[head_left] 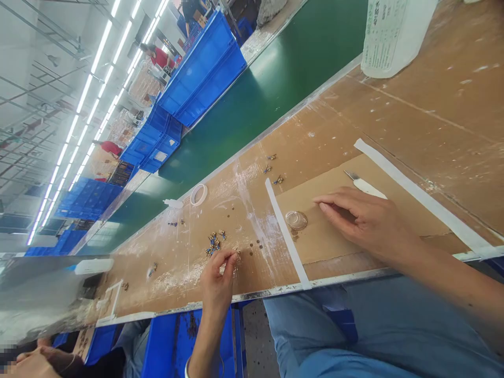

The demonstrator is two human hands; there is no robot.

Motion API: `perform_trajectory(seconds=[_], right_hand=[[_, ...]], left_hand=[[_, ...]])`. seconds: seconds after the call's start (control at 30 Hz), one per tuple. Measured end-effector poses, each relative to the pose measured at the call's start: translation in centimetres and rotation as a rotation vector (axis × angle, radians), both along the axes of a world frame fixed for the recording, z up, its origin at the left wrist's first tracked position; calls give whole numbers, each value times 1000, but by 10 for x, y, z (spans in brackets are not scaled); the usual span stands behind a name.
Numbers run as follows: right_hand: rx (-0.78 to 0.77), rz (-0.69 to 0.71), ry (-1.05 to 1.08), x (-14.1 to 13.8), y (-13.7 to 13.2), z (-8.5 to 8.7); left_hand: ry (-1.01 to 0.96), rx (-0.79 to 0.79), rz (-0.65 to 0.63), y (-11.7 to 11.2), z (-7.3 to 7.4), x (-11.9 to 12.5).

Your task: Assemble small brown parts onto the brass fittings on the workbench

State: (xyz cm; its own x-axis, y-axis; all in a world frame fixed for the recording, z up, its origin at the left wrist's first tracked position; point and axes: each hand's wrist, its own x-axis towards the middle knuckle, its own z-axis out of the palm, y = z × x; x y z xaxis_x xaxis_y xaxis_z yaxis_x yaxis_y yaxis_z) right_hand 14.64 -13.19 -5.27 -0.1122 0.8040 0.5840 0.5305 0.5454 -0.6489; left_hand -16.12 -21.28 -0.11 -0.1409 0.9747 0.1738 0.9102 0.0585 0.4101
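My left hand [218, 275] is closed in a pinch over the bench, with a small gold-coloured piece [238, 254] at its fingertips. Just beyond it is a cluster of small blue-and-gold pieces [213, 243]. Several small dark discs [251, 245] lie to its right. My right hand [358, 218] hovers over a cardboard sheet [315, 239], thumb and forefinger pressed together; whatever they may hold is too small to make out. Left of these fingers sits a shallow clear round dish [296, 220]. A white-handled tool with a metal tip [368, 187] lies partly behind my right hand.
White tape strips [287, 236] edge the cardboard. A tape roll [199, 195] and a small white bottle [173, 203] lie near the green belt [236, 115]. Blue crates [205, 68] stand beyond it. A large white container [396, 37] is at upper right. Another person's hand [39, 362] shows at lower left.
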Motion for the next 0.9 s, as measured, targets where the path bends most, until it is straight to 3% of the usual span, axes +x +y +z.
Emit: perform_trajectory(seconds=[0.33, 0.67, 0.77, 0.9], right_hand=[[-45, -26, 34, -2, -3, 3], [-37, -43, 33, -3, -3, 1], [-28, -44, 26, -3, -2, 1], [-4, -42, 19, -4, 0, -1]], left_hand=[[7, 387, -215, -17, 19, 39], [-20, 406, -275, -18, 25, 43], [-120, 326, -155, 1, 21, 41], [-370, 42, 37, 76, 7, 39]])
